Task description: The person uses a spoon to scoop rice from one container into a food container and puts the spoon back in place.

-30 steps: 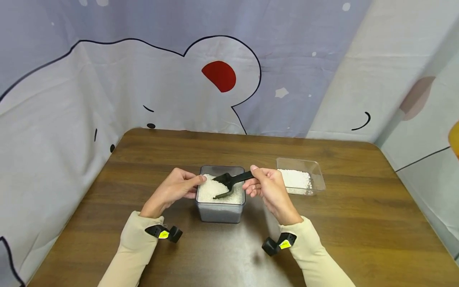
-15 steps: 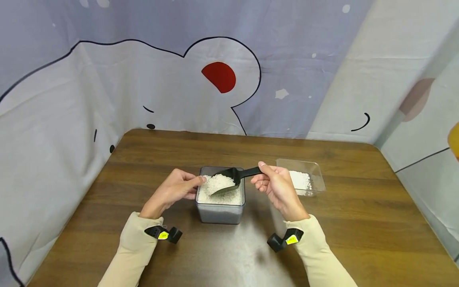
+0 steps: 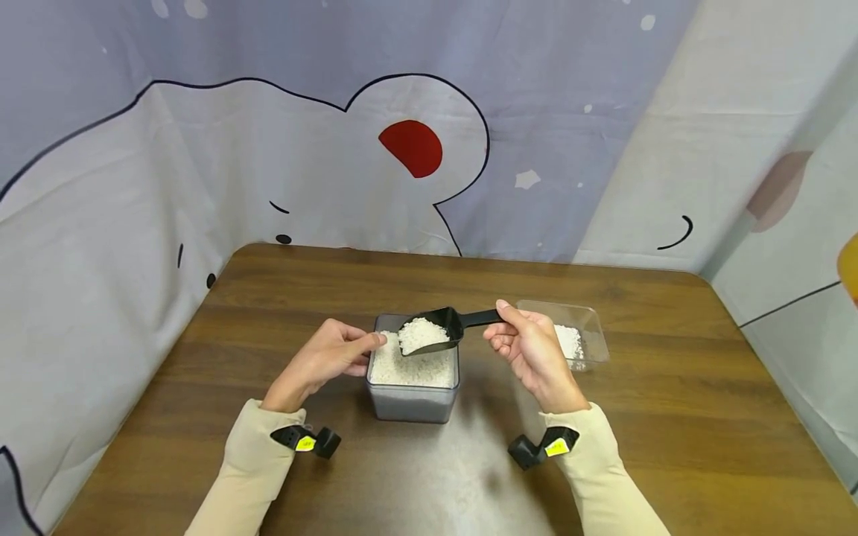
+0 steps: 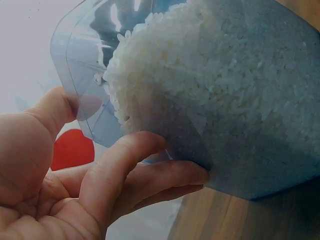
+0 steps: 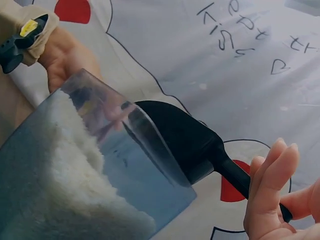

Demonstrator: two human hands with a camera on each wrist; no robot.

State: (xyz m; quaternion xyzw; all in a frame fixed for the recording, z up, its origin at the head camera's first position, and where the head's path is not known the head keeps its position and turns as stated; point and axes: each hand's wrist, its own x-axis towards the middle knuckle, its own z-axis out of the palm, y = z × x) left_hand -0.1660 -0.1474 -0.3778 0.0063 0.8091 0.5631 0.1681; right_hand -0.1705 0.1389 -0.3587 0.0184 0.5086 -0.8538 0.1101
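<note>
A black scoop (image 3: 454,321) heaped with white rice is held just above a clear bluish container (image 3: 413,402) filled with rice (image 3: 412,370). My right hand (image 3: 532,353) pinches the scoop's handle between thumb and fingers, to the right of the container. In the right wrist view the scoop (image 5: 175,135) shows behind the container's upper wall. At the container's left side, my left hand (image 3: 326,359) grips the rim, thumb over the top edge. The left wrist view has its fingers (image 4: 125,170) against the outer wall.
A shallow clear tray (image 3: 595,335) with some white grains stands at the right, partly behind the right hand. Both rest on a brown wooden table (image 3: 302,283). A printed curtain (image 3: 302,164) hangs behind the table's far edge.
My right hand has lifted the scoop up out of the rice and moved a little right; the scoop now carries a heap of rice. The left hand has stayed on the container.
</note>
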